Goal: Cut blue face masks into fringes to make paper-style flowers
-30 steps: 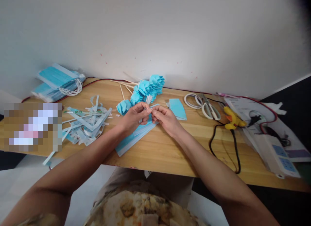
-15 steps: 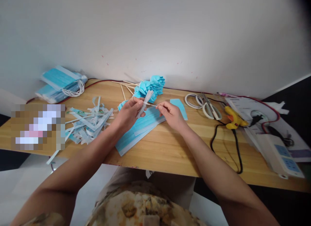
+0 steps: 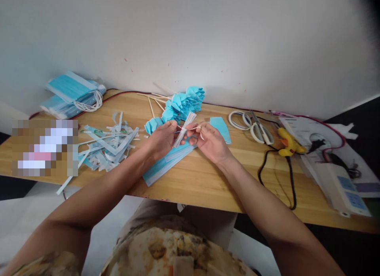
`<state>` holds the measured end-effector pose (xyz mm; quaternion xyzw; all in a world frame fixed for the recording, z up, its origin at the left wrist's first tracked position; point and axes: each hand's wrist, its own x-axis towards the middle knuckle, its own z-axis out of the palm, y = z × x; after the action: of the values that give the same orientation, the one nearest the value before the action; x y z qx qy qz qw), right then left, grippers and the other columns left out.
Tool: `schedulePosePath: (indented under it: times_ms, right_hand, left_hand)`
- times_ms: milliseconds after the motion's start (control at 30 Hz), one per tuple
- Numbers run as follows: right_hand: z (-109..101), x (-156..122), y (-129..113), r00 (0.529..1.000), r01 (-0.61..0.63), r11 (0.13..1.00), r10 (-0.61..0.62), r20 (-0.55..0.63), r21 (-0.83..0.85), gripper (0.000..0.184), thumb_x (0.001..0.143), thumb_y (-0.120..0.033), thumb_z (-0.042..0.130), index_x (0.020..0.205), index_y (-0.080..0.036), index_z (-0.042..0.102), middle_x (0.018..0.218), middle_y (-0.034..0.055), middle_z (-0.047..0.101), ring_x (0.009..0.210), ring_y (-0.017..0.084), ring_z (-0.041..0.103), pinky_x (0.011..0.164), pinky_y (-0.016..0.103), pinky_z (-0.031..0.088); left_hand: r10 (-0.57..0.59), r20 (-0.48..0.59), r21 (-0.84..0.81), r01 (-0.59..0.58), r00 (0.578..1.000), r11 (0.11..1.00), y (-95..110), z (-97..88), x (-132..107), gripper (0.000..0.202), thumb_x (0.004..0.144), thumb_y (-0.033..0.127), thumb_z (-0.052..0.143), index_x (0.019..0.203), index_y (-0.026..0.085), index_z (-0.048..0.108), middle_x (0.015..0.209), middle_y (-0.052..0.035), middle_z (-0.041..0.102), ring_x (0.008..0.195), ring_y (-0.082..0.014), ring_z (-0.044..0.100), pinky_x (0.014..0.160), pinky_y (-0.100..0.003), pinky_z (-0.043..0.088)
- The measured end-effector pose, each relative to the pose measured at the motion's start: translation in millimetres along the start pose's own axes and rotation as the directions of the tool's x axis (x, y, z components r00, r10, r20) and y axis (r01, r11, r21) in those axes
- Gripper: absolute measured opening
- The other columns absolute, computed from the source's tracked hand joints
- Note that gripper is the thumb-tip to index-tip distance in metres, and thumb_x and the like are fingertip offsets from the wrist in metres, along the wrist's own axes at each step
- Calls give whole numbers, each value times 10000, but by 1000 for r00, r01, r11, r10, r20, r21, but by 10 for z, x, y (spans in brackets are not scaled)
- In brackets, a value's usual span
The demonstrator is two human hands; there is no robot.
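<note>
My left hand (image 3: 162, 139) pinches a narrow folded white strip bundle (image 3: 184, 129), which stands tilted above the table. My right hand (image 3: 209, 142) is closed on a thin white elastic string (image 3: 192, 128) that runs to the bundle's middle. Both hands hover over a flat blue face mask (image 3: 162, 167) lying on the wooden table (image 3: 208, 185). Just behind the hands lie several blue pleated paper-like flowers (image 3: 185, 104) on thin wooden sticks (image 3: 152, 104).
A heap of cut mask strips (image 3: 108, 143) lies at left and a stack of blue masks (image 3: 73, 94) at back left. A blue cut piece (image 3: 221, 127), scissors (image 3: 257, 127), a yellow glue gun (image 3: 286, 143) with black cord, and a power strip (image 3: 341, 183) lie at right.
My right hand, which had pulled away to the right holding the string, has come back close to the bundle. The bundle in my left hand stays raised and tilted.
</note>
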<state>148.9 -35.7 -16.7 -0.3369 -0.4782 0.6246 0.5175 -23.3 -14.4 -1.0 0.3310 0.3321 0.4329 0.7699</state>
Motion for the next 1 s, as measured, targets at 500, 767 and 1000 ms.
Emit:
schedulePosePath:
  times_ms: [500,767,1000]
  right_hand:
    - [-7,37,68,976,165,770,-216,-8,-616,257,960,-420,531,838,-210,613,760,-3,630,611,121,544,623,279,436]
    - [-11,35,149,982,116,693,-188,-23,-712,204,947,-366,530,842,-213,617,605,-32,558,573,135,515,604,278,398]
    - [5,26,138,976,167,662,-214,29,-730,206,942,-358,579,869,-198,686,680,-11,633,618,132,554,637,266,411]
  left_hand:
    - [134,-129,35,-131,983,991,54,-14,1,310,994,104,466,694,154,520,659,21,582,582,-70,552,624,-187,441]
    - [297,-35,154,-288,954,945,52,-115,34,246,901,226,683,714,162,537,633,28,570,574,-74,543,610,-196,439]
    - [327,111,359,-345,938,867,-39,-109,22,283,778,349,802,749,154,599,662,-14,660,582,-94,557,572,-221,431]
